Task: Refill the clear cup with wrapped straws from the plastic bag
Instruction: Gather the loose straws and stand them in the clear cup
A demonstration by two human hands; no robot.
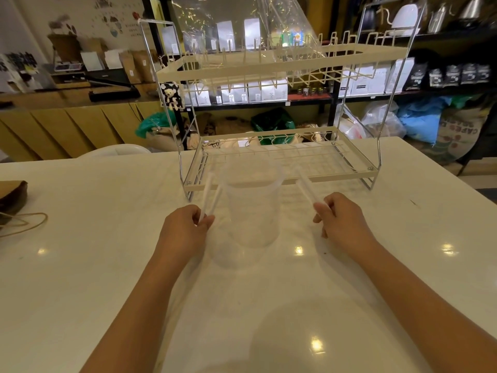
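A clear cup (251, 211) stands upright on the white table (94, 265), just in front of the wire rack; it looks empty. My left hand (185, 230) is left of the cup, closed on two white wrapped straws (208, 196) that point up and away. My right hand (341, 219) is right of the cup, closed on wrapped straws (306, 185) that slant up to the left. A clear plastic bag (285, 30) stands on the rack's upper shelf, behind and above the cup.
A two-tier cream wire rack (282, 168) stands on the table right behind the cup. At the left table edge lie a brown paper bag (12, 196) and a loop of twine (24, 223). Shelves with packages fill the background.
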